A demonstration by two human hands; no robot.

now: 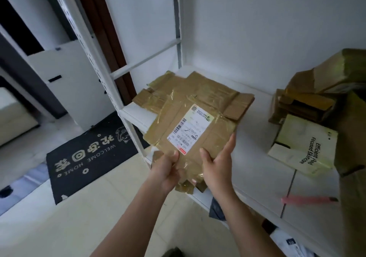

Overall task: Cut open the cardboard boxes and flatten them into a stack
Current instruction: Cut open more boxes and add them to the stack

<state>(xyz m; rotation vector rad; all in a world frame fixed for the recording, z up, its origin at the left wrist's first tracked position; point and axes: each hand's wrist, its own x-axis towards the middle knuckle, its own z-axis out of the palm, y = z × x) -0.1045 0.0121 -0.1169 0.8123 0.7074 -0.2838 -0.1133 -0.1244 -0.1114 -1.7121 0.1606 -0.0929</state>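
One flattened box [190, 132], two hands gripping: left hand [165, 170], right hand [216, 166].

A black doormat [93, 153] with white lettering lies on the pale tiled floor [59, 231], left of the white shelf frame [126, 118]. A white cabinet [75, 82] stands behind the doormat. A dark brown doorframe [103, 29] runs behind the shelf frame.

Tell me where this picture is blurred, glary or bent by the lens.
Head view: the pink knife on the shelf is smeared by blur; clear tape on the flattened box throws glare beside its label, whose small print is unreadable; the rack post leans and bows from the wide lens; both hands, left and right, look fairly sharp; lighting is soft, with faint shadows.
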